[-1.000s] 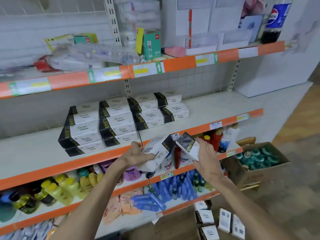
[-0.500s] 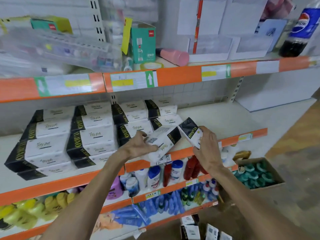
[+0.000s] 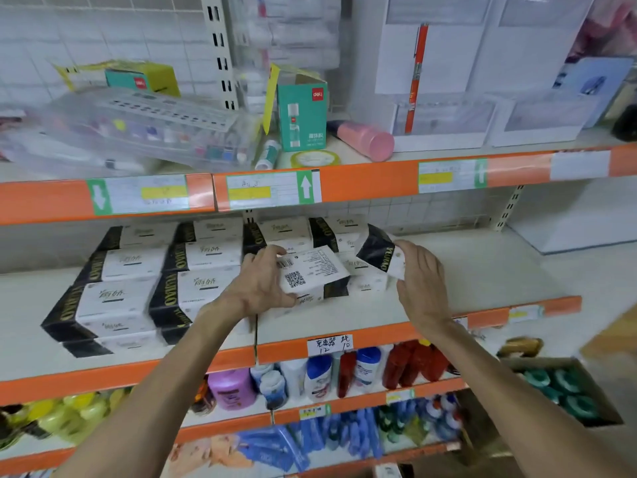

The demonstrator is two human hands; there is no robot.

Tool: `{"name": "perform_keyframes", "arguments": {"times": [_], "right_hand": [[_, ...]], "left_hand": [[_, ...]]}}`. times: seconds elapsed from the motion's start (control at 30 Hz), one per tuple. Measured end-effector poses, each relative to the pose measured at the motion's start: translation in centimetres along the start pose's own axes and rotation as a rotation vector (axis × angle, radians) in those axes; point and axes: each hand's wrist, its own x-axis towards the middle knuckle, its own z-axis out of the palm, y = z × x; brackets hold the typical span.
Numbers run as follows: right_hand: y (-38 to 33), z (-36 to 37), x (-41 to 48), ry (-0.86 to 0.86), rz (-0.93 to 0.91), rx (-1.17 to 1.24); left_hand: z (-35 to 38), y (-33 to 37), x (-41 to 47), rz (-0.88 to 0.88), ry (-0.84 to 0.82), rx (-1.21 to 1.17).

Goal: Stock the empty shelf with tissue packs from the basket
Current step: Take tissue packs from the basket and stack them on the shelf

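From the head camera, I am watching two hands working at an orange-edged shelf (image 3: 482, 270), its white surface lying bare to the right of the stacked tissue packs (image 3: 138, 291). The left hand (image 3: 255, 288) is gripping a tissue pack (image 3: 310, 274), QR-code face up and tilted, thumb and fingers curled around its left end. The right hand (image 3: 418, 281) is pinching a second pack (image 3: 379, 253) by its corner, tilted beside the stack's right end. Clear cases (image 3: 138, 132) are crowding the upper shelf (image 3: 362, 182); bottles (image 3: 320, 374) are lining the one below. The basket is not showing; a cardboard box (image 3: 565, 391) is sitting half cut off at lower right. The lower shelves are blurring at the frame's edge.
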Motion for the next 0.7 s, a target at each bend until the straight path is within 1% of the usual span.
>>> {"name": "perform_keyframes", "arguments": {"times": [0.1,0.2,0.3,0.37,0.43,0.5,0.6,0.7], "right_hand": [[-0.3,0.9,0.5,0.002,-0.076,-0.078],[-0.2,1.9,1.3,-0.012,-0.147,-0.136],[0.3,3.3,1.7,-0.084,-0.186,-0.181],[1.1,4.5,1.5,-0.162,-0.213,-0.214],[1.7,5.4,1.2,-0.251,-0.212,-0.227],[1.8,5.5,1.5,-0.3,-0.194,-0.201],[1.8,4.9,2.9,-0.305,-0.225,-0.197],[2.4,4.7,3.7,-0.302,-0.263,-0.237]], "left_hand": [[0.0,-1.4,0.4,-0.025,0.027,0.072],[-0.3,-2.3,0.6,-0.067,0.024,0.032],[0.0,-2.8,1.1,-0.078,0.016,0.031],[0.4,-2.8,1.4,-0.081,0.016,0.059],[0.8,-2.8,1.8,-0.09,-0.004,0.117],[1.4,-3.2,2.1,-0.085,-0.031,0.19],[2.2,-3.8,2.7,-0.074,-0.044,0.301],[3.4,-3.5,3.3,-0.038,0.014,0.414]]}}
